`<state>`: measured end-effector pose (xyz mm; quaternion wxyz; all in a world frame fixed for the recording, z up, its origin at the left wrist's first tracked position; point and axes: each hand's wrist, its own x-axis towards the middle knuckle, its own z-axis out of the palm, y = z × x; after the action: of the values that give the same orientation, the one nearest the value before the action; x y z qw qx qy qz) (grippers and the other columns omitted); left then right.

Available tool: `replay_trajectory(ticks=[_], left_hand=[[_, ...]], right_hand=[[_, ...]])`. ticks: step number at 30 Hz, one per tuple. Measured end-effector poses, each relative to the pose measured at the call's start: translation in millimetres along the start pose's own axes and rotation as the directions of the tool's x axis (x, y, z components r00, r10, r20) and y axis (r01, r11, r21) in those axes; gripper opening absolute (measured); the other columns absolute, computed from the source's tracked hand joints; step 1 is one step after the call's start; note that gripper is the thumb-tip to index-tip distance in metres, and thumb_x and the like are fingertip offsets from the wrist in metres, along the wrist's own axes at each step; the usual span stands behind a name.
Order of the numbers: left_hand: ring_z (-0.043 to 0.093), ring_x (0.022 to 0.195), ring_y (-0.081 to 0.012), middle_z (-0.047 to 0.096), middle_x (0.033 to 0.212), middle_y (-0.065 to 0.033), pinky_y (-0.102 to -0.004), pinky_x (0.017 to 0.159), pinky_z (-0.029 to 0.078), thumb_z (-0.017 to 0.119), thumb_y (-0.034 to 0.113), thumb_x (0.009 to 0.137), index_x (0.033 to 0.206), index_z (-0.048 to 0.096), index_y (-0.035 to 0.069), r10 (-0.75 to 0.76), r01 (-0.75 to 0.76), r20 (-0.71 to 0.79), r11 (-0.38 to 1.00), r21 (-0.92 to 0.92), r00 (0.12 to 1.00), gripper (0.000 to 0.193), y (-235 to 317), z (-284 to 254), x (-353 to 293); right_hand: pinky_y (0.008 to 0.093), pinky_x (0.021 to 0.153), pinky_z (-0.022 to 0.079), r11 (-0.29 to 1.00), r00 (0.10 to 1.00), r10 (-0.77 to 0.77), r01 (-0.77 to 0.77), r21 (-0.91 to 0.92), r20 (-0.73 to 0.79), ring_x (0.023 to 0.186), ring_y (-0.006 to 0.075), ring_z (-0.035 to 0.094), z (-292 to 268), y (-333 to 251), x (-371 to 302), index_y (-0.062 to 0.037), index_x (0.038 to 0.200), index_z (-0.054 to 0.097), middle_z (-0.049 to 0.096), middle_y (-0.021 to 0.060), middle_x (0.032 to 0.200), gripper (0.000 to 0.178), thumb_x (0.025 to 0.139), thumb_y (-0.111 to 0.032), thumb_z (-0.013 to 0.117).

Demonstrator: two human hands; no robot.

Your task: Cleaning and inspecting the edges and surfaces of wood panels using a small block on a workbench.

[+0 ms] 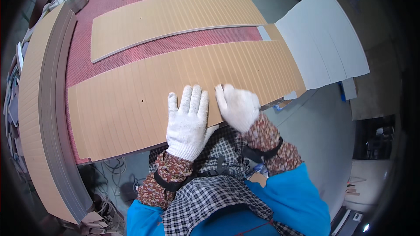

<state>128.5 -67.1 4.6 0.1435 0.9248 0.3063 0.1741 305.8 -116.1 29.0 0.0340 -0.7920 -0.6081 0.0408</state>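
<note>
A long tan board (118,109) with fine parallel grooves and small dark holes lies across the table in front of me. My left hand (187,124), in a white knit glove, rests flat on its near part, fingers stretched forward and thumb out to the side. Just right of it, my right hand (238,107), also gloved in white, is curled over the same board close to the near edge. Motion blurs this hand slightly; its fingers look closed, and anything in them is hidden.
A second grooved tan board (175,15) lies farther back on the red mesh-patterned tabletop (81,57). Long tan and grey panels (48,105) stand along the left side. A large pale sheet (319,39) adjoins the boards' right ends. Cables (114,170) lie below the table at left.
</note>
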Motion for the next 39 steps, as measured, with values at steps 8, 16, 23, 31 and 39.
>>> replay_trajectory(ticks=[8,16,23,31,39], left_hand=[[0.044,0.149,-0.0393,0.051,0.155,-0.0206,-0.0647,0.123,0.029,0.089,0.048,0.076,0.150,0.052,-0.001,0.012,-0.012,-0.018,1.000,-0.012,1.000,0.096,0.8,-1.9,-0.2],[0.044,0.149,-0.0390,0.052,0.155,-0.0203,-0.0638,0.124,0.028,0.089,0.048,0.075,0.150,0.052,0.000,0.009,-0.009,-0.002,1.000,-0.005,1.000,0.097,0.0,-3.9,-1.0],[0.043,0.150,-0.0385,0.051,0.156,-0.0204,-0.0640,0.124,0.027,0.089,0.048,0.076,0.151,0.052,0.000,0.025,-0.025,-0.012,1.000,-0.005,1.000,0.097,1.4,0.0,0.3],[0.041,0.151,-0.0393,0.049,0.157,-0.0205,-0.0641,0.125,0.027,0.089,0.048,0.075,0.152,0.049,0.002,0.014,-0.014,-0.020,1.000,0.012,1.000,0.098,-1.5,0.1,-1.0],[0.041,0.151,-0.0405,0.050,0.156,-0.0221,-0.0629,0.124,0.027,0.090,0.047,0.076,0.151,0.049,0.001,0.037,-0.036,-0.032,0.999,0.007,0.999,0.097,-2.1,-14.2,-5.7]], right_hand=[[0.0535,0.085,0.061,0.999,0.999,0.038,-0.037,-0.026,0.032,0.092,0.0436,0.075,-19.7,-3.3,124.9,-0.0003,0.097,0.073,0.075,0.0265,0.093,0.046,0.110,-0.034,0.044],[0.0511,0.092,0.063,0.993,0.984,0.079,-0.063,-0.100,0.162,0.111,0.0373,0.076,-29.3,-14.1,169.5,-0.0004,0.114,0.079,0.077,0.0219,0.117,0.039,0.104,-0.023,0.049],[0.0522,0.074,0.063,0.998,0.998,0.051,-0.050,0.030,-0.024,0.079,0.0430,0.076,-13.9,-4.4,74.4,-0.0006,0.097,0.071,0.074,0.0259,0.084,0.045,0.111,-0.032,0.043],[0.0436,0.046,0.054,0.998,0.993,-0.053,0.048,-0.046,-0.110,0.051,0.0324,0.069,3.2,-6.9,-72.2,-0.0071,0.085,0.064,0.066,0.0152,0.058,0.034,0.109,-0.030,0.057],[0.0499,0.051,0.054,0.991,0.995,0.079,-0.071,0.111,-0.068,0.053,0.0366,0.069,32.9,3.0,-127.0,-0.0068,0.084,0.064,0.066,0.0163,0.058,0.037,0.109,-0.033,0.057]])
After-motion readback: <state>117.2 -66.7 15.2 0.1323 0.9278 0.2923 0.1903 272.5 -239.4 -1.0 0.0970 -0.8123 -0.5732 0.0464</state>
